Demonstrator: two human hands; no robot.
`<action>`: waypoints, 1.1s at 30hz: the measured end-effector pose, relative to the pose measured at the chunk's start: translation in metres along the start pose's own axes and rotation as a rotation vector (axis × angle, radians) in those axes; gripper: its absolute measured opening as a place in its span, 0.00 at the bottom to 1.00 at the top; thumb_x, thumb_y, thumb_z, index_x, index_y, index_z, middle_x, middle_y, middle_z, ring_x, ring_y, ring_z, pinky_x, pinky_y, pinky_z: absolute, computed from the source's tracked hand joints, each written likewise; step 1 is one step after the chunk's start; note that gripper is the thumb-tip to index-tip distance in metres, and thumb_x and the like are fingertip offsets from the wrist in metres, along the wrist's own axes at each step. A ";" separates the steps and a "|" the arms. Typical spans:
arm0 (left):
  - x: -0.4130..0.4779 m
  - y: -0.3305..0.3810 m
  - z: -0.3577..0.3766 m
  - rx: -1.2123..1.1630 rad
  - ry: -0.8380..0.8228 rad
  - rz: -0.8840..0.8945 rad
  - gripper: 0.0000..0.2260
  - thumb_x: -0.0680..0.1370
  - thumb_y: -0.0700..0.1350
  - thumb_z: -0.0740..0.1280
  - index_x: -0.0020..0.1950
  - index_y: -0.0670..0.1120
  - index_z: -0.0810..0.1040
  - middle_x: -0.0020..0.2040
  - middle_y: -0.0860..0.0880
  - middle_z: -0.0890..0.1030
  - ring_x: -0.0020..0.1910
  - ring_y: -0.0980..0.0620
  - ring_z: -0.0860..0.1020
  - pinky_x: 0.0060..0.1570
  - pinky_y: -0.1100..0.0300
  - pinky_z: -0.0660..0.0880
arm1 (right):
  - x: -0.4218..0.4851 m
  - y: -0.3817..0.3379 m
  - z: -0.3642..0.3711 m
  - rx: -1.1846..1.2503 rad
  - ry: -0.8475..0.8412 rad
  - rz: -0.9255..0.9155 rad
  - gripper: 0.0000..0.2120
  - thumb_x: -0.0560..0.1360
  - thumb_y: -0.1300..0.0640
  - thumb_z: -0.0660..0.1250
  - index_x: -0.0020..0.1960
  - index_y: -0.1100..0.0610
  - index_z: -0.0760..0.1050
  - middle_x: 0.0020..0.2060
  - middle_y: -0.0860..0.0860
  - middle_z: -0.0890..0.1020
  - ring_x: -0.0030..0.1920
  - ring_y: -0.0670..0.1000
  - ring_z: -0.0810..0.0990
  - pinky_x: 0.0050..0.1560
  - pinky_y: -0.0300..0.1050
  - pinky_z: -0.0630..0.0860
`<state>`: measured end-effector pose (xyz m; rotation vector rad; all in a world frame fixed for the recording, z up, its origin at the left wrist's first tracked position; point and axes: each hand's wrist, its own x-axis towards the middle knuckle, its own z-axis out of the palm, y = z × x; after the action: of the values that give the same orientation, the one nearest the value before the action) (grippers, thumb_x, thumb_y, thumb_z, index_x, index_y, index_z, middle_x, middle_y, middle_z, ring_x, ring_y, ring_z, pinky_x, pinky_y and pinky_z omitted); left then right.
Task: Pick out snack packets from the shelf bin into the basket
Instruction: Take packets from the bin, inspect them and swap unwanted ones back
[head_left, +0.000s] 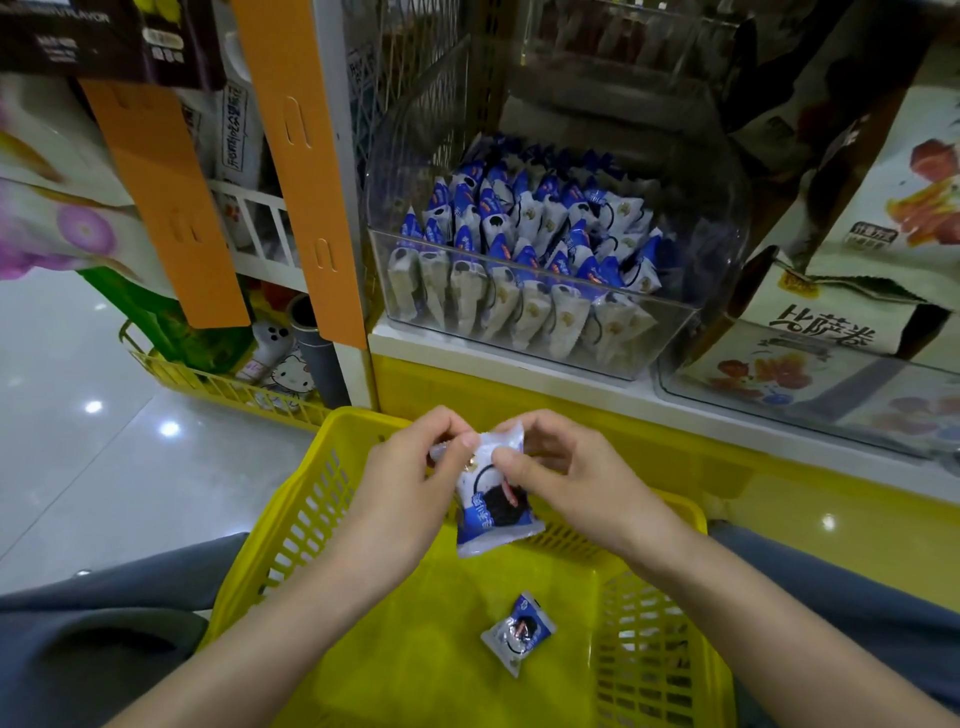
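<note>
A blue-and-white snack packet hangs over the yellow basket. My left hand pinches its top left corner, and my right hand pinches its top right corner. One more packet of the same kind lies on the basket's floor. On the shelf above stands a clear plastic bin, and several rows of the same packets fill it.
Boxed goods sit in a clear tray to the right of the bin. An orange shelf upright stands to the left, with a low yellow wire rack of toys by the shiny floor. My grey-clad knees flank the basket.
</note>
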<state>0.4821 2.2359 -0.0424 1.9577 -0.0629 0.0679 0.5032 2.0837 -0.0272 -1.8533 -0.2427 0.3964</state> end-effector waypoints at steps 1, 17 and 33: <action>-0.002 0.000 0.001 0.044 -0.003 0.027 0.09 0.78 0.42 0.63 0.37 0.46 0.73 0.31 0.51 0.74 0.31 0.59 0.69 0.32 0.61 0.67 | 0.000 0.001 0.000 -0.007 0.031 -0.016 0.06 0.73 0.60 0.68 0.41 0.49 0.76 0.38 0.45 0.81 0.41 0.43 0.78 0.46 0.39 0.74; 0.007 -0.006 0.006 -0.091 0.067 -0.074 0.12 0.75 0.38 0.67 0.42 0.53 0.68 0.42 0.53 0.76 0.41 0.53 0.75 0.42 0.59 0.73 | -0.003 0.005 0.000 -0.437 0.387 -0.234 0.04 0.73 0.54 0.67 0.39 0.49 0.76 0.33 0.43 0.80 0.37 0.41 0.77 0.36 0.35 0.72; 0.015 -0.002 0.022 -0.815 -0.024 -0.491 0.11 0.80 0.38 0.55 0.51 0.49 0.74 0.48 0.47 0.81 0.51 0.46 0.79 0.57 0.44 0.72 | -0.001 0.003 0.012 -0.171 0.270 -0.092 0.11 0.70 0.55 0.70 0.50 0.47 0.73 0.49 0.44 0.77 0.42 0.40 0.76 0.38 0.32 0.74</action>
<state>0.4977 2.2159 -0.0514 1.1162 0.3279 -0.2681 0.4973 2.0927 -0.0327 -2.0305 -0.1810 0.0609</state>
